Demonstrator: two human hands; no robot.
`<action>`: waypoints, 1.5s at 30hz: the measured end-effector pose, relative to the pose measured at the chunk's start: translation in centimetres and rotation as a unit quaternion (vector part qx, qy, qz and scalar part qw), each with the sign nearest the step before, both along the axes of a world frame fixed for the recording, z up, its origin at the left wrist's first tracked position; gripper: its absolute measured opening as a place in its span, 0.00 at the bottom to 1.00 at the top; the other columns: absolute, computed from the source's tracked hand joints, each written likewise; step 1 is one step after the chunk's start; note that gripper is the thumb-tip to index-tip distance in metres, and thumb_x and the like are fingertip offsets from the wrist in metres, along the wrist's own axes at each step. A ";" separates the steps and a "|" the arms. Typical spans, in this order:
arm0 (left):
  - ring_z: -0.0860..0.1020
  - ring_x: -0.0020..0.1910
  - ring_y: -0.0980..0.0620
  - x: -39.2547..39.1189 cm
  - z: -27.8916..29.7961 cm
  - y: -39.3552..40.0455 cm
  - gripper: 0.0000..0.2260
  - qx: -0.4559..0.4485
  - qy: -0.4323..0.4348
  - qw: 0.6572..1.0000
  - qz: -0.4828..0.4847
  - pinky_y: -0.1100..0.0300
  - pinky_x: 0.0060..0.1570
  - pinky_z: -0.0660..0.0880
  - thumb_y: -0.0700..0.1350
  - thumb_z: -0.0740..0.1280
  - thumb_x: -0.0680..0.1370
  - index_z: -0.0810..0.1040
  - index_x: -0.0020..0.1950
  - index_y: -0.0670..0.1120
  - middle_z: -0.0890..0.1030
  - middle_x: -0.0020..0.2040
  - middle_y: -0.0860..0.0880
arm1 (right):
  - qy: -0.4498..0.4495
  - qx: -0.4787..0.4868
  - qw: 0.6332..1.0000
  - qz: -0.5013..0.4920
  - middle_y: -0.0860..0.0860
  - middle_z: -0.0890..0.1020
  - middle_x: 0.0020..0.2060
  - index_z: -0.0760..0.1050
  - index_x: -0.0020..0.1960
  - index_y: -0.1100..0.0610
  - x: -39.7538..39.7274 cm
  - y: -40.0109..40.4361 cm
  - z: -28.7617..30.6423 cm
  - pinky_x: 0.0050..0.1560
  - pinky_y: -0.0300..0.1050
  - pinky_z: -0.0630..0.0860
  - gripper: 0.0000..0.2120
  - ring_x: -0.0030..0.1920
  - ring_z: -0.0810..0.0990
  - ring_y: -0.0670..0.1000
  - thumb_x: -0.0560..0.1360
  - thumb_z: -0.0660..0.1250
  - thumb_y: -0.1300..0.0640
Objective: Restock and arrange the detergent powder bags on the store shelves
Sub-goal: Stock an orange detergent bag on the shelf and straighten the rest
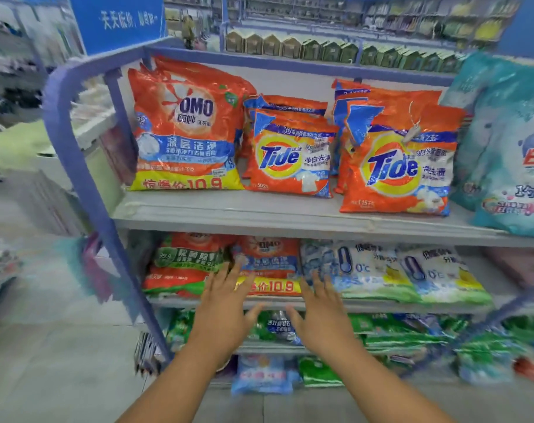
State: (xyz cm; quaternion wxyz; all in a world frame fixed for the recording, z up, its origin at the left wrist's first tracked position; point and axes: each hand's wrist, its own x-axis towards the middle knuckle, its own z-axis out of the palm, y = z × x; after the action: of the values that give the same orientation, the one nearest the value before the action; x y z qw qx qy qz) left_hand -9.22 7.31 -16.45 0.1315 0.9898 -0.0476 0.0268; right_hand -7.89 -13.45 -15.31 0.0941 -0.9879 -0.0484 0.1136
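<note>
On the second shelf [290, 303], an orange OMO bag [270, 264] lies flat between a green-banded bag [183, 267] and white bags [360, 270]. Left hand [226, 303] and right hand [320, 312] reach toward it, fingers spread, each grip apart, holding nothing.

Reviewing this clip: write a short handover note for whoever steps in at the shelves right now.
Left hand and right hand: both open, fingers spread, holding nothing, reaching toward the orange OMO bag on the second shelf.
Top shelf: large OMO bag and two stacks of Tide bags standing upright, teal bag at the right.
Second shelf: bags lie flat.
Left: take the OMO bag and arrange it; lower shelves look untidy.
</note>
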 end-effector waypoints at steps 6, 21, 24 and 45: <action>0.48 0.82 0.47 3.0 -3.2 -0.5 0.31 -0.051 0.073 0.995 0.034 0.47 0.80 0.52 0.64 0.58 0.81 0.56 0.82 0.56 0.51 0.83 0.51 | 0.029 0.000 1.000 -0.008 0.53 0.41 0.82 0.43 0.83 0.49 3.4 -0.4 -2.1 0.80 0.55 0.43 0.37 0.82 0.37 0.56 0.81 0.50 0.33; 0.79 0.40 0.55 12.6 -7.7 -2.2 0.16 -0.261 0.182 0.919 0.232 0.62 0.42 0.74 0.57 0.62 0.83 0.73 0.59 0.45 0.81 0.43 0.51 | 0.170 0.165 0.969 -0.069 0.52 0.82 0.48 0.73 0.60 0.57 14.6 0.7 -9.3 0.48 0.43 0.78 0.22 0.51 0.83 0.54 0.83 0.56 0.39; 0.77 0.49 0.51 13.6 -8.0 -2.0 0.24 -0.233 0.170 0.928 0.236 0.61 0.48 0.70 0.62 0.64 0.80 0.74 0.62 0.42 0.79 0.51 0.48 | 0.143 0.201 0.958 -0.146 0.52 0.82 0.53 0.69 0.61 0.56 16.6 1.2 -9.6 0.51 0.46 0.82 0.30 0.50 0.83 0.52 0.75 0.63 0.31; 0.76 0.60 0.52 13.2 -6.1 3.6 0.28 -0.513 0.293 0.802 0.093 0.60 0.55 0.71 0.47 0.78 0.74 0.67 0.67 0.53 0.77 0.62 0.54 | 0.201 0.466 0.789 -0.346 0.52 0.82 0.64 0.72 0.69 0.48 11.4 0.4 -7.4 0.63 0.63 0.78 0.57 0.62 0.82 0.59 0.44 0.85 0.35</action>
State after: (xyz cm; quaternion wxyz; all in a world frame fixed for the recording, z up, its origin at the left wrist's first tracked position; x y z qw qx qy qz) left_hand 3.94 10.91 -22.56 0.6245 0.7383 0.1065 -0.2314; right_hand 3.52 -13.02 -22.76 0.5837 -0.7297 0.2698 0.2326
